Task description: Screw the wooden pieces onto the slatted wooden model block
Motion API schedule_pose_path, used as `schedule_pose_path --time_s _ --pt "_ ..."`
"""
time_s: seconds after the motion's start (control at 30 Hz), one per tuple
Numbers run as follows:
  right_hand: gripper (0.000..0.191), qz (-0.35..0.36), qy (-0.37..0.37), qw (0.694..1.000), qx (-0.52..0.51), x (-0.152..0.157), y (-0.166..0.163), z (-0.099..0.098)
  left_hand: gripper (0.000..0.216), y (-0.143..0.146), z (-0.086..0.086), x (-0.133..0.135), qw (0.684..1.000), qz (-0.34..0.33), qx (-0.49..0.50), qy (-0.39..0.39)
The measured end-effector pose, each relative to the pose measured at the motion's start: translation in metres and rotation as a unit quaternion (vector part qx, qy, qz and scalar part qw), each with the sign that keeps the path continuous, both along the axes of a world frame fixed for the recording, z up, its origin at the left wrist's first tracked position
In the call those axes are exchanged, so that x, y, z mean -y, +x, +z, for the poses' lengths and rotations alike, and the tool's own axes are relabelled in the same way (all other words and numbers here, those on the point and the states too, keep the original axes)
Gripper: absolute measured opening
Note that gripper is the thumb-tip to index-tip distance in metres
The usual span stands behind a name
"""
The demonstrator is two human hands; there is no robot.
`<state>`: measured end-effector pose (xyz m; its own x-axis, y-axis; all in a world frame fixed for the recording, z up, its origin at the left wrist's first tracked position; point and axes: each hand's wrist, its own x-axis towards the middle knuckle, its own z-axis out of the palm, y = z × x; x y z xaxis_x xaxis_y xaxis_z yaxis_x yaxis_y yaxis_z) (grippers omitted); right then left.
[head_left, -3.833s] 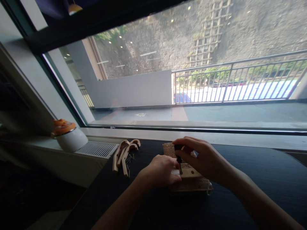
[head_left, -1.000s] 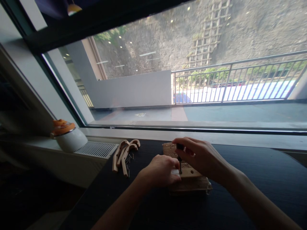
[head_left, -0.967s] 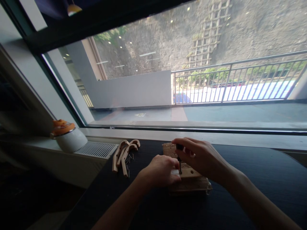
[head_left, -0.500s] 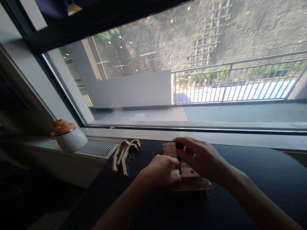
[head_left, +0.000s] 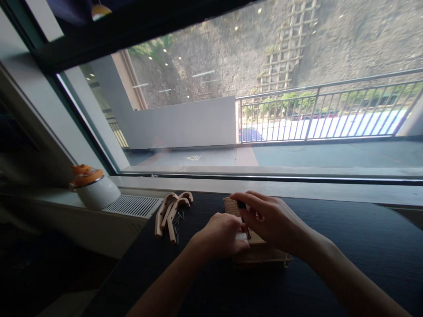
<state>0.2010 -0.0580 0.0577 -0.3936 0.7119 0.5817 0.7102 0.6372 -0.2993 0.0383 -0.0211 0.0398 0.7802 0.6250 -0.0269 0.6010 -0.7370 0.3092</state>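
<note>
A small stack of pale wooden boards (head_left: 261, 255) lies on the dark tabletop (head_left: 346, 246) in front of me. My right hand (head_left: 274, 218) is closed round a small black-handled screwdriver (head_left: 243, 216) that stands upright with its tip on the top board. My left hand (head_left: 222, 234) is curled into a loose fist and rests on the left end of the boards, right beside the tip. What its fingers hold is hidden.
Several curved wooden pieces (head_left: 170, 211) and loose small screws (head_left: 177, 219) lie to the left on the table. A white pot with an orange lid (head_left: 93, 188) stands on the sill by a vent grille (head_left: 132, 205). A large window (head_left: 264, 110) runs along the back.
My right hand has turned and shifted slightly left over the screwdriver handle, now covering more of it. The left hand and the boards have stayed put.
</note>
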Motion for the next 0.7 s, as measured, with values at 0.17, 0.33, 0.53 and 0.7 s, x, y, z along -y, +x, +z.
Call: schedule_pose_path --time_s 0.17,0.33,0.53,0.7 --pt "0.030 -0.031 0.000 0.999 -0.008 -0.001 0.004 0.003 0.020 0.001 0.000 -0.001 1.000 -0.002 -0.006 0.014" --pt "0.023 -0.026 -0.002 0.999 -0.018 0.002 0.004 0.007 0.018 0.001 -0.002 -0.002 1.000 0.004 -0.004 0.018" --pt "0.021 -0.003 -0.014 0.999 -0.044 0.006 0.004 0.011 0.020 0.001 -0.003 -0.002 1.000 0.006 0.001 0.020" --pt "0.012 -0.075 -0.030 0.994 -0.078 0.000 0.004 0.007 0.018 0.002 -0.001 -0.001 0.999 0.029 -0.014 0.001"
